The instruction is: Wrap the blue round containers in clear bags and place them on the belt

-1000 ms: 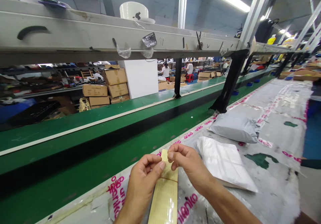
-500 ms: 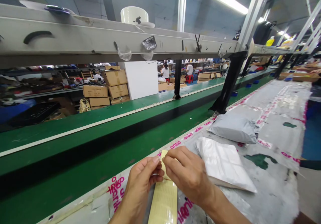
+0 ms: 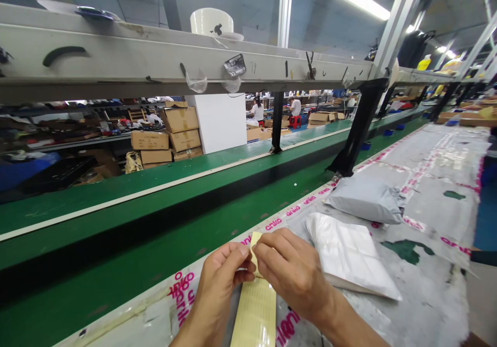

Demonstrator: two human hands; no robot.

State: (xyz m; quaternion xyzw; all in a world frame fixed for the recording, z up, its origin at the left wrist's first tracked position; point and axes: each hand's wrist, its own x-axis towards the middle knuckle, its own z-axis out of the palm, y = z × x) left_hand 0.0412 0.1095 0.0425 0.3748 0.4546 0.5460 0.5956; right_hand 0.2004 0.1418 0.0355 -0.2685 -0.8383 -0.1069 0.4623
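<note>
In the left hand (image 3: 219,279), thumb and finger are held close; the right hand (image 3: 298,268) is curled; whether anything is pinched cannot be told. Beneath both, a yellow strip (image 3: 254,313) is laid on the table (image 3: 427,290), near white bags (image 3: 351,254)

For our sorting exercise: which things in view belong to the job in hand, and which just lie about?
Job in hand:
yellow strip
left hand, right hand, both at the strip

Seemingly lying about:
white packet
grey parcel
cardboard boxes

Our plastic-covered bench (image 3: 423,300)
On it we had a grey packet (image 3: 363,199), a white packet (image 3: 349,251) nearer us, and a yellow strip (image 3: 254,313).
</note>
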